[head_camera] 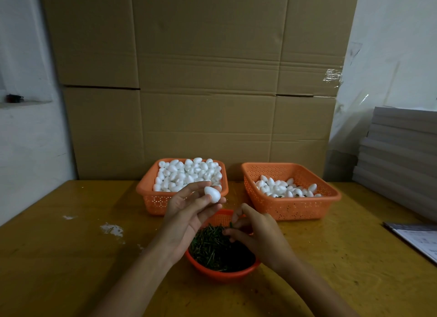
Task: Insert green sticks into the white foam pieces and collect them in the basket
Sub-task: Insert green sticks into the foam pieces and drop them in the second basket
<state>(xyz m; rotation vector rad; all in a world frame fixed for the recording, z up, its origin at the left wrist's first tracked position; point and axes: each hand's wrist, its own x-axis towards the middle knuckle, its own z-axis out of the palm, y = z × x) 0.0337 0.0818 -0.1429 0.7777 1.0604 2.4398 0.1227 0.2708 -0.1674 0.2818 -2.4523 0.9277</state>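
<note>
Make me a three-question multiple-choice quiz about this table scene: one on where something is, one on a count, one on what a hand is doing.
1. Where is the round bowl of green sticks?
A. Nearest the person, in front of both baskets
B. Behind the left basket
C. On the stack of boards

2. How many orange rectangular baskets are on the table?
A. One
B. Two
C. Four

3. What is the left hand doing?
A. Resting flat on the table
B. Holding one white foam egg
C. Gripping a basket rim

Answers:
1 A, the bowl sits closest, under the hands.
2 B, left basket and right basket.
3 B, the left hand holds a foam egg in its fingertips.
</note>
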